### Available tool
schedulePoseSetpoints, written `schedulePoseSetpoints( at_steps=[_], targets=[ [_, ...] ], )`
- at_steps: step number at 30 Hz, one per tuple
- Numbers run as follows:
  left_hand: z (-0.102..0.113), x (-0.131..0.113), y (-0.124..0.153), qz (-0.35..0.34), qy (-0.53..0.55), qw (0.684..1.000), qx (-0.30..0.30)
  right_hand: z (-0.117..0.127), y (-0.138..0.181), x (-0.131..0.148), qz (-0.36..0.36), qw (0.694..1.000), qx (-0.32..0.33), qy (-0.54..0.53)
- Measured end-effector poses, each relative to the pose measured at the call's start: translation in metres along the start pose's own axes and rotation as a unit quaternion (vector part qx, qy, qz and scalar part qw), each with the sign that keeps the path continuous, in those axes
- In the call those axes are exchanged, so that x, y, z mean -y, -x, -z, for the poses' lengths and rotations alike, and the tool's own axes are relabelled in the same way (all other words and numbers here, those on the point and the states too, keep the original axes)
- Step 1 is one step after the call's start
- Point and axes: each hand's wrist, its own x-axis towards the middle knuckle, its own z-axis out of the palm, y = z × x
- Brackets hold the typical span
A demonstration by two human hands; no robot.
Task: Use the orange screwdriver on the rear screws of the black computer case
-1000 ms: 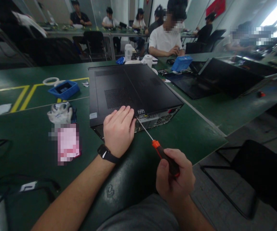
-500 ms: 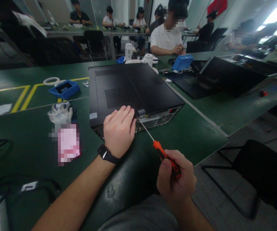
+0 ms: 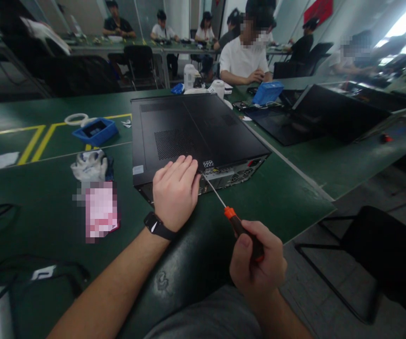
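Note:
A black computer case [image 3: 203,122] lies flat on the green table, its rear panel with a fan grille [image 3: 241,176] facing me. My left hand [image 3: 176,190], a black watch on its wrist, rests on the case's near top edge. Its fingers lie flat and close together, with the thumb down by the rear edge. My right hand [image 3: 261,259] is wrapped round the orange and black handle of a screwdriver [image 3: 230,213]. The thin shaft slants up and left to the rear panel's upper edge, beside my left thumb. Whatever the tip touches is too small to make out.
Left of the case are a blue bin [image 3: 96,132], grey-white gloves [image 3: 91,165] and a blurred pink item [image 3: 101,212]. Black cables [image 3: 47,263] lie at lower left. To the right stands another opened case [image 3: 344,110]. A co-worker [image 3: 243,61] sits across the table.
The screwdriver handle has turned about its own axis in my right hand, showing more of its dark side. Both hands and the case keep nearly the same places.

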Motion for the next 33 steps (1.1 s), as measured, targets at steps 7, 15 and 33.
schedulePoseSetpoints(
  at_steps=[7, 15, 33],
  targets=[
    [0.000, 0.000, -0.001, -0.006, -0.008, 1.000, 0.002, 0.001, 0.004, -0.002, -0.013, 0.999, 0.016, -0.032],
    [0.000, 0.000, -0.001, -0.004, -0.013, 1.000, -0.003, -0.002, -0.002, -0.001, 0.016, 0.999, 0.001, -0.029],
    [-0.001, 0.001, 0.000, -0.004, -0.008, 1.000, -0.005, 0.000, -0.001, -0.001, -0.002, 1.000, -0.001, 0.007]
  ],
)
